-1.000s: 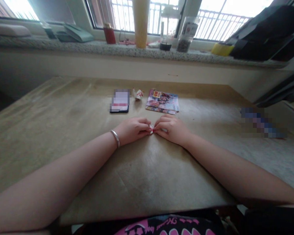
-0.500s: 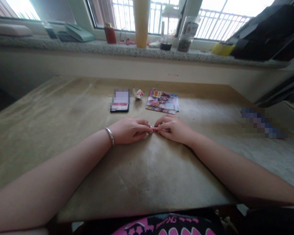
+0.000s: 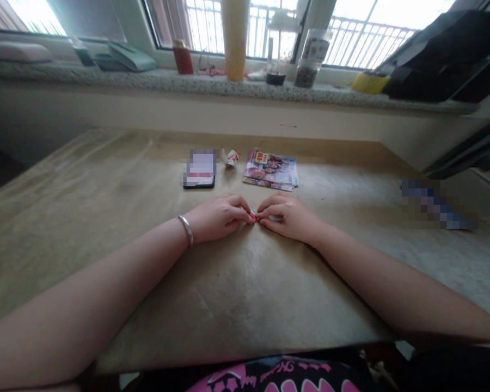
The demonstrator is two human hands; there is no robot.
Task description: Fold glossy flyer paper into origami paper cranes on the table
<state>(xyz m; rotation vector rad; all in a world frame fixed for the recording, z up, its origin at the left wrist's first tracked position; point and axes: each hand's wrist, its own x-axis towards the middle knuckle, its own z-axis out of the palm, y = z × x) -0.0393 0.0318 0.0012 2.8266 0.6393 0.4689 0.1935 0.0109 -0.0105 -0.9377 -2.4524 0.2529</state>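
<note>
My left hand [image 3: 219,216] and my right hand [image 3: 288,215] rest on the tan table [image 3: 106,190], fingertips meeting over a small red-and-white folded paper piece [image 3: 253,214]. Both hands pinch it, and most of it is hidden under the fingers. A silver bangle [image 3: 186,231] circles my left wrist. Beyond the hands lie a dark phone [image 3: 200,168], a small folded paper shape [image 3: 230,157] and a stack of colourful printed sheets [image 3: 271,169].
A granite windowsill [image 3: 212,84] runs along the back with a red cup [image 3: 183,56], a tall yellow cylinder [image 3: 235,38], jars [image 3: 311,57] and a yellow sponge [image 3: 369,82]. A blurred object [image 3: 436,204] lies at the table's right. Dark bags [image 3: 441,54] sit at upper right.
Both hands stay together on the small paper piece, with only slight finger shifts. Nothing else on the table has moved.
</note>
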